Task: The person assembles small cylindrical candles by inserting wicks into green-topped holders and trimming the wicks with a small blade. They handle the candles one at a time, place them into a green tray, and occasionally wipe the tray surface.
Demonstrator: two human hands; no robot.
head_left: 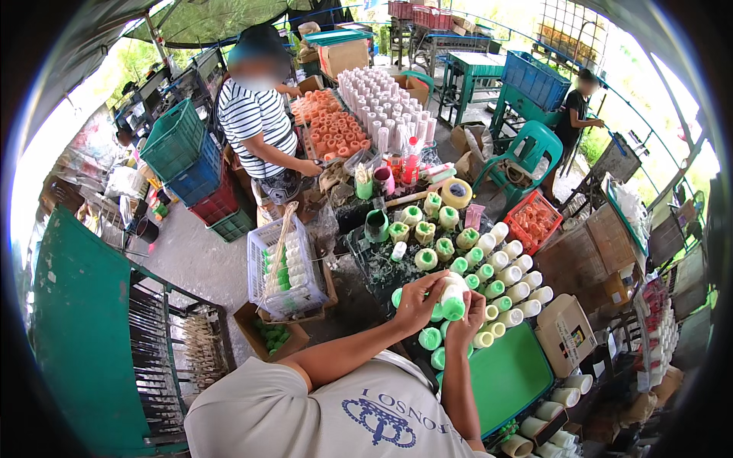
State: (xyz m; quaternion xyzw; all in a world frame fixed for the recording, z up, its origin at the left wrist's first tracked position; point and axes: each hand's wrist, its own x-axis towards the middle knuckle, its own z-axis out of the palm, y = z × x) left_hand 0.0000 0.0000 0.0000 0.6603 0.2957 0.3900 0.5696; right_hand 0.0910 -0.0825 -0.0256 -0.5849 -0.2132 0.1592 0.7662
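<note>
Between my left hand (418,307) and my right hand (463,327) is a white candle (453,284) with a bright green end turned toward me. The fingers of both hands close round its sides. Just beyond and beside it on the dark table stand rows of white candles, several with green tops (494,289). Cream candles with jagged green tops (467,238) stand farther back. Partly hidden under my hands, more green-ended candles (430,338) sit at the table's near edge.
A green tray (510,374) lies to my right, beside an open cardboard box (566,336). At left are a white basket (286,263) of candles and stacked crates (210,179). A co-worker in a striped shirt (256,126) stands by orange pieces (336,133). A green chair (527,156) is farther right.
</note>
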